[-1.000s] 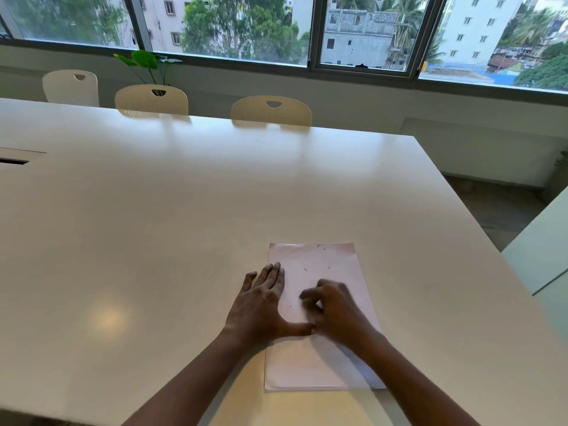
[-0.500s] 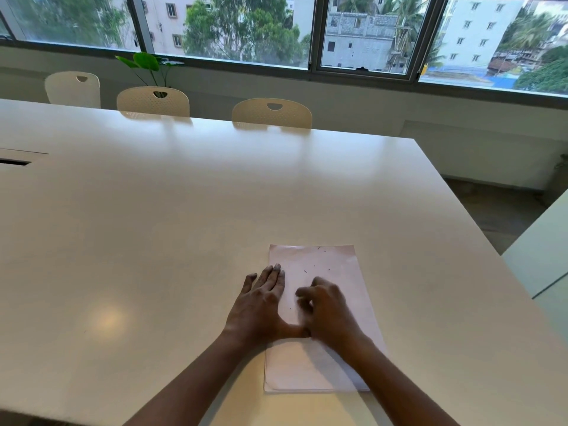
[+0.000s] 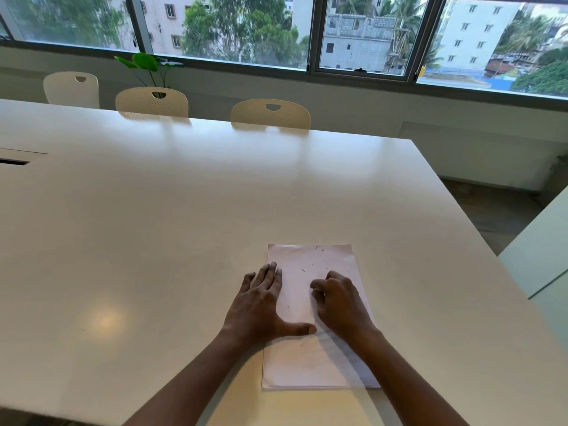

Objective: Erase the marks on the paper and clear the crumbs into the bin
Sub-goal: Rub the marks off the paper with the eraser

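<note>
With our left hand point(image 3: 258, 305) flat on the paper point(image 3: 310, 364) and our right hand point(image 3: 338, 302) in a curled grip, contents unseen, we are risking flicking crumbs point(image 3: 303, 270) onto the table point(image 3: 153, 226) by rubbing hard.

pale pink paper point(image 3: 310, 358), white table point(image 3: 184, 226)

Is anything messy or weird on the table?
Just little dark crumbs scattered on the paper, mostly on its far half. Nothing else looks odd.

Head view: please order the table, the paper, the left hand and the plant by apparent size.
1. table
2. paper
3. left hand
4. plant, though it stands far from the camera, so only its apparent size is smaller.
</note>
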### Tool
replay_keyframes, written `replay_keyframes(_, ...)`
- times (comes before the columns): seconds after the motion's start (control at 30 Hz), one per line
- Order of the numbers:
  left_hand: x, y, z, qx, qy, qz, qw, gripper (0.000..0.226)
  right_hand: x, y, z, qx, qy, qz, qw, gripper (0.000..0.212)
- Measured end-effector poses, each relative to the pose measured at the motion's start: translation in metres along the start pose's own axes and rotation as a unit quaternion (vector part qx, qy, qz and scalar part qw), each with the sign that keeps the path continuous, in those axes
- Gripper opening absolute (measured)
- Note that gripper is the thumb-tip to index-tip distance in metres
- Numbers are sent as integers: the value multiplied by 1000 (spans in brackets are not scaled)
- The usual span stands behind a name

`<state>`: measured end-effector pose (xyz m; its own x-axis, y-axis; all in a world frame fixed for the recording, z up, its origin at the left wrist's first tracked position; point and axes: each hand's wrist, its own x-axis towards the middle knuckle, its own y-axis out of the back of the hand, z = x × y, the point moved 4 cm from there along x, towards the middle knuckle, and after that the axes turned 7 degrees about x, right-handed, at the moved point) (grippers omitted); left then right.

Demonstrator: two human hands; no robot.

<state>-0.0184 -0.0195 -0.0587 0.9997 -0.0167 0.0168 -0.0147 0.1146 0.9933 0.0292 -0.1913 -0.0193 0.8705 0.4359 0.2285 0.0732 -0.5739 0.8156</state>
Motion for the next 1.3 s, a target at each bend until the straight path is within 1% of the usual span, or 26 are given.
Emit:
replay_keyframes(0.17, -5, 4, -3, -59, 9, 31, 998, 160, -4, -1, 1, 6, -3, 12, 1000, 18)
replay_keyframes(0.23, -11, 2, -3, -52, 14, 8, 999, 161, -4, -1, 1, -1, -6, 14, 1000, 18)
replay_keyframes(0.3, -16, 0, -2, -21, 13, -15, 1000, 160, -4, -2, 2, 0, -10, 14, 1000, 17)
replay_keyframes(0.43, -16, -1, 0, -1, 7, -32, 999, 163, -8, 1, -6, 8, -12, 19, 1000, 18)
replay_keyframes(0.5, -15, -1, 0, -1, 5, -34, 999, 163, -16, -2, -22, 30, 17, -10, 999, 18)
replay_keyframes(0.53, -14, -2, -1, 6, 0, -35, 999, 156, -22, -7, -34, 51, 37, -45, 997, 18)
replay_keyframes(0.6, -13, -3, -1, 25, -13, -39, 999, 133, -36, -16, -57, 75, 81, -119, 987, 17)
replay_keyframes(0.63, -12, -3, -1, 26, -15, -39, 999, 130, -38, -18, -60, 76, 96, -135, 983, 17)
replay_keyframes(0.67, -13, -2, -1, 22, -13, -38, 999, 136, -35, -16, -55, 69, 97, -132, 984, 16)
replay_keyframes(0.7, -14, -1, 0, 13, -7, -35, 999, 146, -28, -11, -45, 54, 83, -114, 989, 17)
replay_keyframes(0.77, -17, 1, 1, -1, 2, -33, 999, 163, -11, 5, -14, 7, 21, -40, 999, 19)
replay_keyframes(0.83, -19, 2, 1, -7, 4, -37, 999, 166, -2, 19, 8, -26, -35, 24, 999, 20)
replay_keyframes(0.87, -19, 2, 1, -6, 4, -38, 999, 166, -3, 19, 7, -33, -34, 30, 998, 20)
replay_keyframes(0.9, -18, 2, 1, -4, 4, -37, 999, 166, -7, 14, -2, -30, -12, 11, 999, 19)
replay_keyframes(1.0, -16, 1, 0, 5, -4, -36, 999, 157, -32, -7, -46, 24, 96, -111, 989, 18)
replay_keyframes(1.03, -15, 1, 0, 9, -7, -35, 999, 153, -35, -9, -49, 31, 114, -137, 984, 18)
replay_keyframes(1.07, -16, 1, 1, 8, -6, -33, 999, 153, -32, -8, -44, 29, 116, -139, 983, 18)
replay_keyframes(1.1, -17, 1, 1, 4, -2, -33, 999, 156, -24, -3, -34, 22, 106, -120, 987, 19)
replay_keyframes(1.17, -19, 2, 1, -4, 6, -33, 999, 164, -9, 11, -3, -14, 51, -54, 997, 20)
replay_keyframes(1.23, -19, 2, 1, -12, 8, -34, 999, 166, -4, 22, 15, -42, 6, 4, 999, 20)
replay_keyframes(1.27, -18, 1, 1, -13, 7, -35, 999, 165, -6, 21, 12, -40, 9, 13, 999, 19)
replay_keyframes(1.3, -17, 1, 1, -12, 8, -33, 999, 163, -11, 16, 3, -28, 23, 0, 999, 19)
